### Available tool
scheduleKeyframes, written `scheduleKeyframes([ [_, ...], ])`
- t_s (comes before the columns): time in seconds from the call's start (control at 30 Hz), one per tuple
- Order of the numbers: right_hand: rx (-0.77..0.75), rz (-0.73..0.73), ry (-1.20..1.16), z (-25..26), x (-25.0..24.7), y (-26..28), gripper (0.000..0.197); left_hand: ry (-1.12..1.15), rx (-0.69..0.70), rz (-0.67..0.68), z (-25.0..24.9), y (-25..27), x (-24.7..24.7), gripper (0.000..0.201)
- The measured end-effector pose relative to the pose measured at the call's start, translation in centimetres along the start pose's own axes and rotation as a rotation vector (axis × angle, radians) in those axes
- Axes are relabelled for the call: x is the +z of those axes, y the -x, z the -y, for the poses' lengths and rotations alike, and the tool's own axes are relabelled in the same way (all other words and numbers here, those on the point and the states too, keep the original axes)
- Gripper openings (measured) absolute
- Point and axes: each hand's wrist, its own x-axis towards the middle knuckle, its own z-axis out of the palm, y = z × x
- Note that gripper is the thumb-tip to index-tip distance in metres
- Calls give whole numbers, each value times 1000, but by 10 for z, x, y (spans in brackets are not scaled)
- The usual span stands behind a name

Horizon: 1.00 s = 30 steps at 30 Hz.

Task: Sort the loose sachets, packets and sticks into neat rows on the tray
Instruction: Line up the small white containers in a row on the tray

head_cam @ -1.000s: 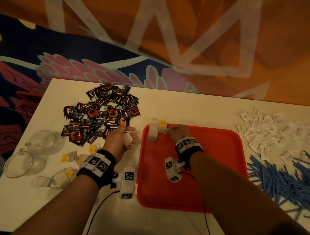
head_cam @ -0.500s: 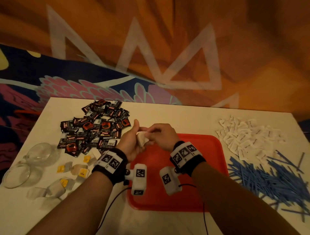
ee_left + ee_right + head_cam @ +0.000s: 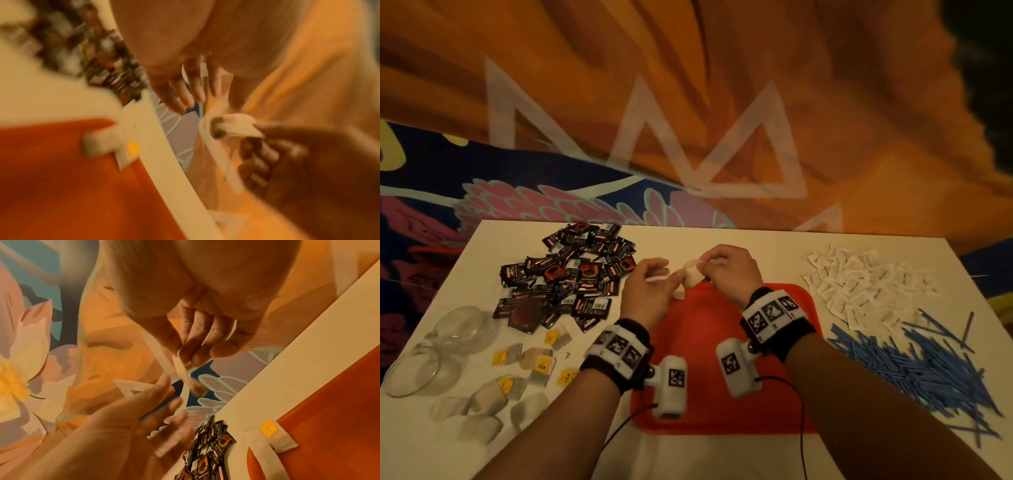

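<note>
Your right hand (image 3: 729, 270) pinches a limp tea bag (image 3: 692, 274) above the tray (image 3: 709, 342), left hand (image 3: 650, 291) loose-fingered, empty. It could easily flop crooked on landing.

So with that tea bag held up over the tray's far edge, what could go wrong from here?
1. The right hand pinches the tea bag only by an edge, and the left hand looks open beside it, so the bag could slip from that thin grip.
2. The tea bags already placed straddle the far rim of the tray; setting another down beside them could nudge them off the tray.
</note>
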Motion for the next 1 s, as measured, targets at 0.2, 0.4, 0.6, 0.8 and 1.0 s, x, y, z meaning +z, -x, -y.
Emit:
scheduleKeyframes([
  [0.2, 14, 14, -67, 4, 6, 6, 15, -577, 639, 120, -2, 12, 4, 31],
  [0.4, -27, 98, -148, 5, 9, 12, 16, -348, 401, 60, -4, 11, 3, 17],
  [0.6, -54, 128, -214, -7, 5, 12, 18, 31, 109, 119, -6, 2, -5, 17],
  [0.8, -71, 90, -74, -20, 19, 8, 16, 213, 10, 153, -6, -4, -6, 13],
  [1.0, -5, 95, 0, -35, 36, 1, 8, 91, -33, 122, 10, -27, -13, 14],
])
